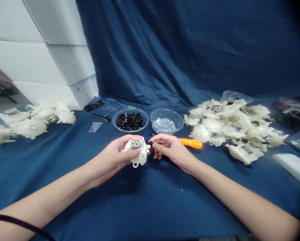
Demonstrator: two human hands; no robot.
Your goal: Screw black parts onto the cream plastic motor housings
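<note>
My left hand [119,150] is closed around a cream plastic housing [141,157] with a round grey slotted disc on its upper face. The thumb presses across the front of it. Just to the right, my right hand [168,147] pinches a small black plastic part [151,144] between thumb and fingertips, close beside the housing's right edge; I cannot tell whether they touch. Behind my hands stand a clear bowl of black parts [130,122] and a clear bowl of silver screws [166,122]. An orange-handled screwdriver [191,143] lies behind my right hand, its shaft partly hidden.
A heap of cream housings [230,122] covers the right side, and a smaller group of housings [31,120] lies at left. White boxes [52,60] are stacked behind. A small plastic bag [95,127] and a black curved piece [101,117] rest left of the bowls.
</note>
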